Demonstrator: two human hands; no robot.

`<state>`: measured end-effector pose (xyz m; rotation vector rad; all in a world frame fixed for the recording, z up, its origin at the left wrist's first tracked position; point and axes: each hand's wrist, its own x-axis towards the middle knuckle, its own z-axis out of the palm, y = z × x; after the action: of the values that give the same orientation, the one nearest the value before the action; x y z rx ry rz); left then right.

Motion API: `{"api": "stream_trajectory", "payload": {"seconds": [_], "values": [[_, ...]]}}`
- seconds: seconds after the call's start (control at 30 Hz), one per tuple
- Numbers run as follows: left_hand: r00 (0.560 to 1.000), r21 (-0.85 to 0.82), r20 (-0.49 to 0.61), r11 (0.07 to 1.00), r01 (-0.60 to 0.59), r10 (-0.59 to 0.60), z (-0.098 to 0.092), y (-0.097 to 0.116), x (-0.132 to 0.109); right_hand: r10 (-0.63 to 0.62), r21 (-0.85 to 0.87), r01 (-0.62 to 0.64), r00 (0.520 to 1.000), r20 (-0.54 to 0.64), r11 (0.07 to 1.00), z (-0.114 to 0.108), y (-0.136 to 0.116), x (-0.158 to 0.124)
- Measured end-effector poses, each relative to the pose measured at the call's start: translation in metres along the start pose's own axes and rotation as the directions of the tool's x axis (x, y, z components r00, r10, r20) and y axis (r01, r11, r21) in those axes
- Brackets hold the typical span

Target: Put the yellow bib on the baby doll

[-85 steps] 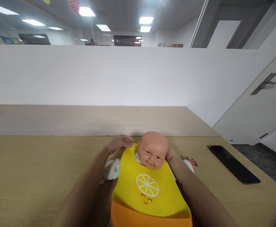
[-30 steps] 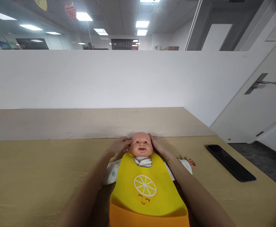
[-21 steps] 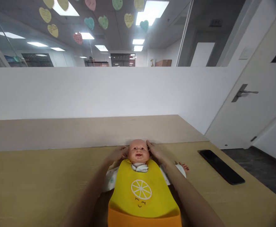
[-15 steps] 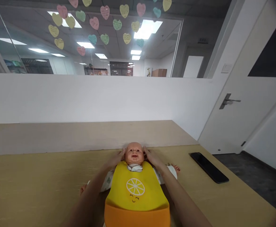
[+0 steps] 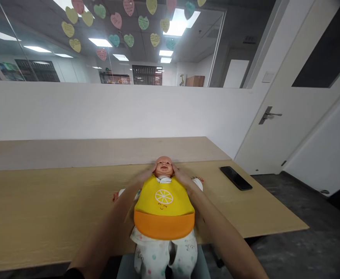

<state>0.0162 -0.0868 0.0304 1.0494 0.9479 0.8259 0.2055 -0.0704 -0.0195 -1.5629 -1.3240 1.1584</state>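
A baby doll (image 5: 163,166) lies on its back on the wooden table (image 5: 42,201), head away from me, legs in white patterned pyjamas hanging over the near edge. It wears a yellow bib (image 5: 164,197) with a lemon drawing and an orange pocket. My left hand (image 5: 147,175) rests against the left side of the doll's head and neck. My right hand (image 5: 180,176) rests against the right side. Both hands cup the head with the fingers laid flat along it.
A black phone (image 5: 235,178) lies on the table to the right of the doll. Behind the table runs a white partition wall (image 5: 100,112) with glass above. A white door (image 5: 289,104) stands at the right. Dark floor lies past the table's right edge.
The view has pulled back and up, so the doll's legs and the table's near edge now show. The doll's head, raised earlier, lies back. Both hands stay at its head.
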Motion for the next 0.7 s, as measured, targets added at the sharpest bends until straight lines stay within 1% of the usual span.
{"api": "stream_trajectory", "payload": {"seconds": [0.1, 0.13, 0.2, 0.27, 0.33, 0.37, 0.47, 0.5, 0.57, 0.63, 0.67, 0.7], "values": [[0.999, 0.047, -0.051, 0.999, 0.015, -0.013, -0.002, 0.004, -0.029, -0.079, 0.029, 0.078, 0.997, 0.016, 0.997, -0.004, -0.014, -0.036], [0.998, 0.069, -0.068, 0.998, 0.009, -0.004, -0.002, 0.005, -0.042, -0.1, 0.037, 0.1, 0.995, -0.003, 0.994, -0.004, -0.019, -0.052], [0.995, 0.123, -0.091, 0.992, -0.02, 0.031, -0.001, 0.006, -0.072, -0.136, 0.021, 0.137, 0.99, -0.031, 0.99, -0.003, -0.027, -0.086], [0.986, 0.191, -0.13, 0.979, -0.076, 0.102, 0.002, 0.004, -0.105, -0.212, -0.042, 0.209, 0.974, -0.084, 0.977, 0.001, -0.032, -0.125], [0.981, 0.234, -0.119, 0.964, -0.123, 0.154, 0.006, -0.001, -0.14, -0.295, -0.064, 0.29, 0.95, -0.106, 0.955, 0.005, -0.034, -0.166], [0.978, 0.247, -0.106, 0.957, -0.15, 0.181, 0.008, -0.006, -0.157, -0.304, -0.068, 0.298, 0.945, -0.117, 0.952, 0.006, -0.034, -0.186], [0.964, 0.255, -0.049, 0.937, -0.241, 0.261, 0.013, -0.024, -0.2, -0.297, -0.067, 0.292, 0.951, -0.085, 0.954, 0.009, -0.027, -0.244], [0.963, 0.246, -0.034, 0.936, -0.253, 0.269, 0.014, -0.033, -0.211, -0.298, -0.057, 0.295, 0.953, -0.062, 0.954, 0.009, -0.023, -0.26], [0.967, 0.22, -0.001, 0.943, -0.25, 0.256, 0.015, -0.052, -0.229, -0.247, -0.005, 0.247, 0.969, 0.003, 0.969, 0.008, -0.01, -0.287], [0.97, 0.176, 0.057, 0.954, -0.243, 0.236, 0.014, -0.073, -0.24, -0.165, 0.063, 0.159, 0.982, 0.092, 0.985, 0.005, 0.008, -0.303], [0.966, 0.141, 0.088, 0.957, -0.255, 0.244, 0.014, -0.084, -0.243, -0.142, 0.099, 0.131, 0.984, 0.112, 0.986, 0.003, 0.017, -0.307], [0.961, 0.111, 0.108, 0.958, -0.265, 0.254, 0.014, -0.094, -0.246, -0.111, 0.158, 0.095, 0.989, 0.101, 0.983, 0.002, 0.027, -0.308]]}}
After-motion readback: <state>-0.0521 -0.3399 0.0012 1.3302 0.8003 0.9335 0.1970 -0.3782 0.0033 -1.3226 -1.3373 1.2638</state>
